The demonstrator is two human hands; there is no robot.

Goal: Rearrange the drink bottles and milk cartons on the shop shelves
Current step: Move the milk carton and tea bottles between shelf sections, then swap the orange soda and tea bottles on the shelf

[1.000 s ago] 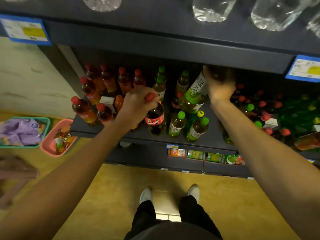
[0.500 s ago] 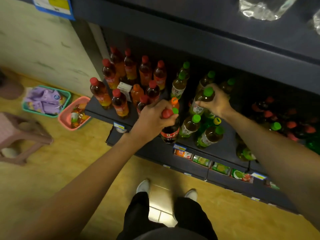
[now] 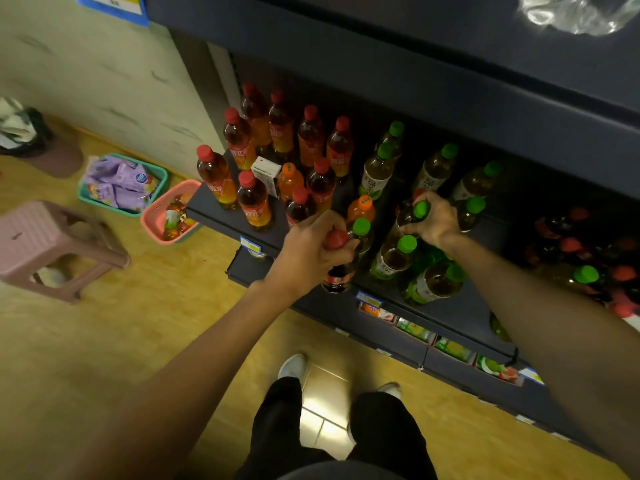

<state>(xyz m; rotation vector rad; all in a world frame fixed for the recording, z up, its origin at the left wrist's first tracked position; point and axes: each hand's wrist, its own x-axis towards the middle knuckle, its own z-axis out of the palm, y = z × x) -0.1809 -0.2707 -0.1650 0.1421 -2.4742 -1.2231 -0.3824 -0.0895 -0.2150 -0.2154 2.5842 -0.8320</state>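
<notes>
Left hand [image 3: 311, 247] is gripping the neck of an upright cola bottle [image 3: 339, 275] at the shelf [image 3: 460, 313] front edge; right hand [image 3: 433, 221] is clutching, seemingly, a green-capped tea bottle [image 3: 412, 216] just behind.

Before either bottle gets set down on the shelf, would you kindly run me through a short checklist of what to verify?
1. Left hand grips the red-capped cola bottle at its neck: ok.
2. Right hand grips a green-capped tea bottle near its cap: ok.
3. Cola bottle well back from the shelf's front edge: not ok, it hangs over the edge.
4. Free standing spot for the cola among the red-capped bottles: cannot tell, they crowd together.
5. Neighbouring green-capped bottles upright: not ok, several lean.
</notes>
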